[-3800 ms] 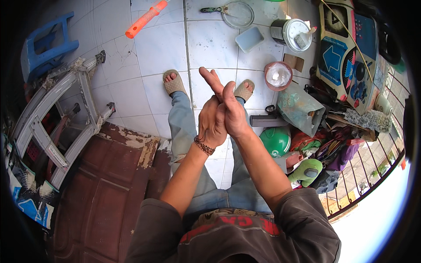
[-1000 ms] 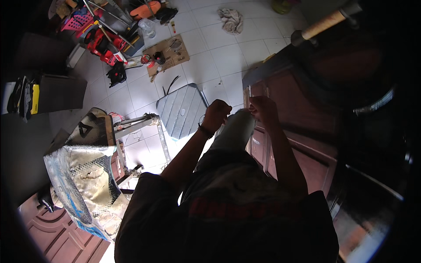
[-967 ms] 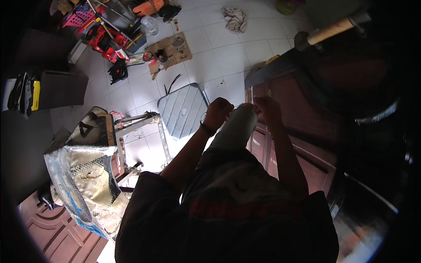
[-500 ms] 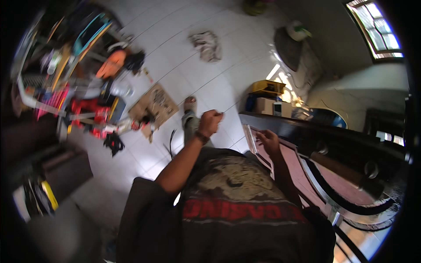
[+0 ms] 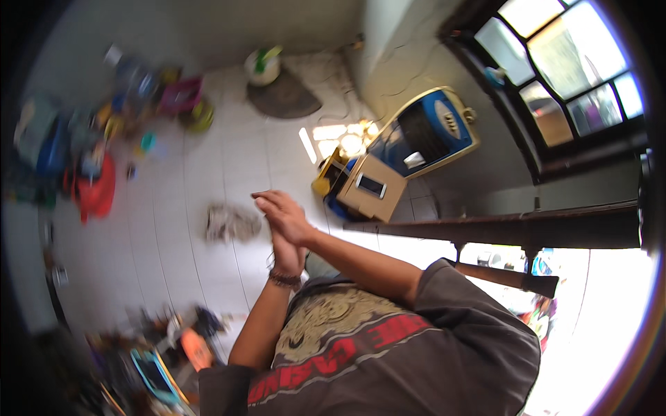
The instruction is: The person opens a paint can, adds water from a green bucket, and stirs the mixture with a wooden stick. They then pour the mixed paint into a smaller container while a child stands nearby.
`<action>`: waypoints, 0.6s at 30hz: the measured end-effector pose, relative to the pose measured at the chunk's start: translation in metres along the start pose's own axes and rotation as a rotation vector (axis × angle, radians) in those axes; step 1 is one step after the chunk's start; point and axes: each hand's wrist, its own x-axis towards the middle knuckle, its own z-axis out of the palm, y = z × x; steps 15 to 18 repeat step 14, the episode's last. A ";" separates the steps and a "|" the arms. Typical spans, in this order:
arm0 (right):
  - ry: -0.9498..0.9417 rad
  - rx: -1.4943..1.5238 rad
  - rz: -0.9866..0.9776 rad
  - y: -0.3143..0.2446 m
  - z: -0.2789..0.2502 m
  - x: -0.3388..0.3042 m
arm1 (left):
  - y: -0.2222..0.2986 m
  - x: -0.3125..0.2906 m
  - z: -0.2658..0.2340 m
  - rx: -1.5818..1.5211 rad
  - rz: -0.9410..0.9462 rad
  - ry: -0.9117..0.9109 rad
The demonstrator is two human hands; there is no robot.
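Note:
My right hand (image 5: pixel 286 218) lies across my left hand (image 5: pixel 287 255), palm against palm, in front of my chest. The right fingers are stretched out together, pointing up and left. A beaded bracelet (image 5: pixel 285 280) circles my left wrist. Most of the left fingers are hidden behind the right hand, though the part that shows looks straight. I see nothing held between the palms. Beyond them on the tiled floor is a crumpled pale cloth (image 5: pixel 232 223).
A cardboard box (image 5: pixel 381 196) with a phone (image 5: pixel 371 185) on it stands ahead right, beside a cream and blue appliance (image 5: pixel 444 125). A dark wooden ledge (image 5: pixel 534 225) crosses at right. A red bag (image 5: pixel 97 186) and clutter lie left; an orange item (image 5: pixel 197 349) is lower left.
My view has turned right toward the window and appliance. My right hand has left the pinkish panel's edge and come over onto my left hand, which was apart and curled.

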 end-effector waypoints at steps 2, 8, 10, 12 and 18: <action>0.219 -0.004 -0.105 -0.004 -0.021 0.058 | 0.042 0.038 0.017 0.128 -0.315 -0.075; 0.466 0.065 0.009 -0.001 -0.074 0.201 | 0.111 0.176 0.050 0.294 -0.311 -0.371; 0.425 0.083 0.018 0.001 -0.108 0.229 | 0.124 0.210 0.064 0.368 -0.279 -0.353; 0.681 -0.090 0.050 0.043 -0.164 0.250 | 0.128 0.247 0.059 0.430 -0.312 -0.342; 0.802 -0.047 0.085 0.056 -0.216 0.270 | 0.125 0.305 0.027 0.494 -0.376 -0.314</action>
